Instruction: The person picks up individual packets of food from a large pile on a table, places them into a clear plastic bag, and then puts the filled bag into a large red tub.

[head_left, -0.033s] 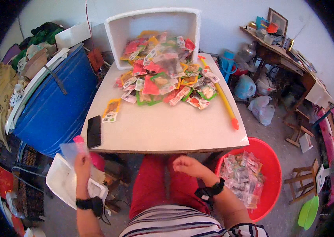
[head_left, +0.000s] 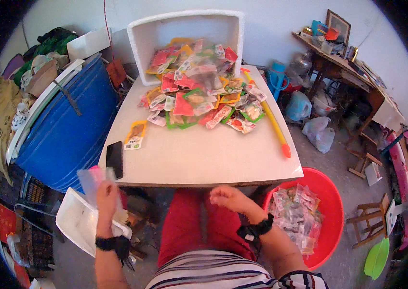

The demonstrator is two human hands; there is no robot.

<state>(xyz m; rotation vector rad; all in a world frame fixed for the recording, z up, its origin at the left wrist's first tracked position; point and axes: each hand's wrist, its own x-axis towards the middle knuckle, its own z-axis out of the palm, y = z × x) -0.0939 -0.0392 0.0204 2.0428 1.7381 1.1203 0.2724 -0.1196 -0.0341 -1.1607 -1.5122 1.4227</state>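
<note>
At the table's near left corner, my left hand [head_left: 107, 196] is closed on a clear plastic bag [head_left: 87, 182], which fans out above the fingers. Something pink behind the bag shows through it. My right hand [head_left: 228, 198] hovers over my lap by the table's front edge, fingers curled in, with nothing seen in it. Just beyond the left hand, a black phone [head_left: 114, 160] lies on the table [head_left: 189, 159], and past it a single yellow-edged food packet [head_left: 136, 135]. Farther back, a heap of sealed food packets [head_left: 189, 103] spills from a white foam box [head_left: 138, 48] lying on its side.
To my right on the floor stands a red basin [head_left: 335, 216] with many clear packets [head_left: 294, 216]. A yellow tube [head_left: 274, 126] with an orange tip lies along the table's right side. A white foam container [head_left: 71, 224] sits below my left hand, near a large blue tub [head_left: 76, 130].
My left hand has shifted slightly right and up with the plastic bag, which now stands more upright. My right hand has barely moved.
</note>
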